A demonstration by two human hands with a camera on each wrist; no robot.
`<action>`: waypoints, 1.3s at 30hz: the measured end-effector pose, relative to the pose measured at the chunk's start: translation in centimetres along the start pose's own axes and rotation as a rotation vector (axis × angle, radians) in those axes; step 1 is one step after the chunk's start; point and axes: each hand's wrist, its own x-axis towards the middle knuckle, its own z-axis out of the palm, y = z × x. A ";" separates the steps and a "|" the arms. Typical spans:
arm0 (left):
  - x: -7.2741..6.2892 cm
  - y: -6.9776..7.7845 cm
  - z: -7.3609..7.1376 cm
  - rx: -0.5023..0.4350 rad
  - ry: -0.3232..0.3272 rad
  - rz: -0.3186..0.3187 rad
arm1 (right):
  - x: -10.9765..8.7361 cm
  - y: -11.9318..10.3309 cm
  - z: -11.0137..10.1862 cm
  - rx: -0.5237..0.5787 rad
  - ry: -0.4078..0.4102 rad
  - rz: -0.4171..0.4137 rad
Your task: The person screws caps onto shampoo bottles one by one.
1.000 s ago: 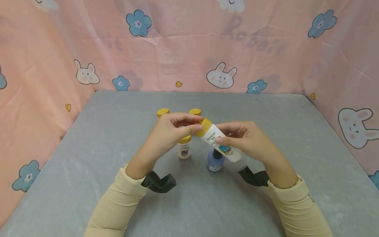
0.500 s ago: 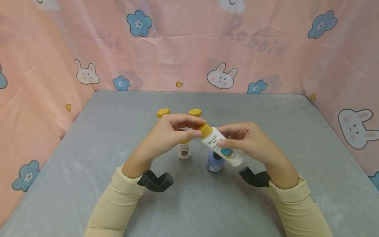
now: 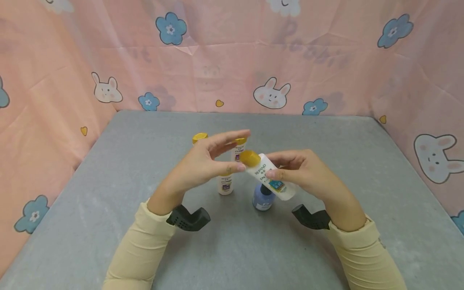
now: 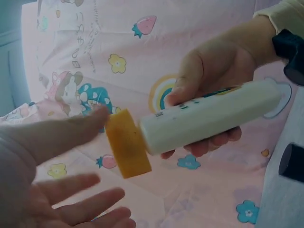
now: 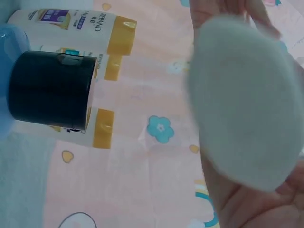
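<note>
My right hand [image 3: 304,171] grips a small white bottle [image 3: 276,186] with REPAND lettering, holding it tilted above the table with its base toward the lower right. At its upper end is a yellow cap [image 3: 250,158]. Beside that cap is my left hand [image 3: 193,169], its fingers spread away and its thumb tip right at the cap's edge. From the left wrist view, the cap [image 4: 128,143] lines the bottle's end, with the left fingers lying apart from it. The right wrist view shows mostly the bottle's blurred base [image 5: 247,102].
Below the held bottle stands a blue bottle [image 3: 262,200] with a black cap [image 5: 52,90]. Several similar white bottles with yellow caps stand farther back: a near one [image 3: 225,186], one behind it [image 3: 239,153], and one whose cap [image 3: 200,137] shows past the left hand.
My left fingers have lifted off the yellow cap and spread upward, after pinching it earlier. The right hand keeps its grip on the bottle, which has shifted slightly.
</note>
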 end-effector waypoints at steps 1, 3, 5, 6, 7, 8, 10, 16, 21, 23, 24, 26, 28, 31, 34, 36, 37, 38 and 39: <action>0.0 0.1 0.0 0.005 0.025 -0.008 | 0.0 0.0 0.1 0.000 0.015 0.000; 0.0 0.4 0.0 0.014 0.085 -0.064 | 0.0 -0.1 0.2 -0.005 0.042 0.005; 0.0 0.5 0.3 0.005 0.144 -0.140 | 0.0 -0.1 0.3 -0.023 0.074 0.009; 0.0 0.6 0.5 0.008 0.168 -0.188 | 0.1 -0.1 0.3 -0.032 0.088 0.012; -0.1 0.7 0.7 0.015 0.187 -0.235 | 0.1 -0.1 0.4 -0.044 0.102 0.016; 0.0 0.7 0.9 0.023 0.201 -0.272 | 0.1 -0.1 0.4 -0.056 0.113 0.019; 0.0 0.7 1.4 0.037 0.222 -0.308 | 0.2 0.1 0.5 -0.079 0.130 0.021; 0.2 0.5 1.8 0.056 0.224 -0.306 | 0.2 0.2 0.5 -0.100 0.130 0.024; 0.2 0.4 1.6 0.030 0.177 -0.268 | 0.2 0.2 0.4 -0.101 0.122 0.020; 0.1 0.4 1.6 0.012 0.155 -0.245 | 0.1 0.2 0.4 -0.099 0.116 0.017; 0.1 0.4 1.5 0.005 0.145 -0.233 | 0.1 0.2 0.3 -0.099 0.113 0.016; 0.0 0.4 1.5 -0.006 0.131 -0.215 | 0.1 0.2 0.3 -0.098 0.106 0.014; 0.0 0.4 1.4 -0.020 0.116 -0.195 | 0.1 0.3 0.2 -0.097 0.100 0.009; 0.0 0.3 1.4 -0.039 0.089 -0.152 | 0.1 0.3 0.2 -0.094 0.092 0.005; 0.0 0.2 1.3 -0.051 0.059 -0.119 | 0.1 0.3 0.2 -0.082 0.090 0.006; 0.0 0.3 1.3 -0.063 0.050 -0.117 | 0.1 0.3 0.2 -0.068 0.090 0.006; 0.0 0.3 1.2 -0.061 0.056 -0.127 | 0.1 0.3 0.2 -0.062 0.092 0.008; 0.0 0.3 1.2 -0.061 0.068 -0.137 | 0.1 0.2 0.2 -0.055 0.095 0.010; 0.0 0.4 1.3 -0.059 0.085 -0.149 | 0.2 0.2 0.2 -0.053 0.100 0.011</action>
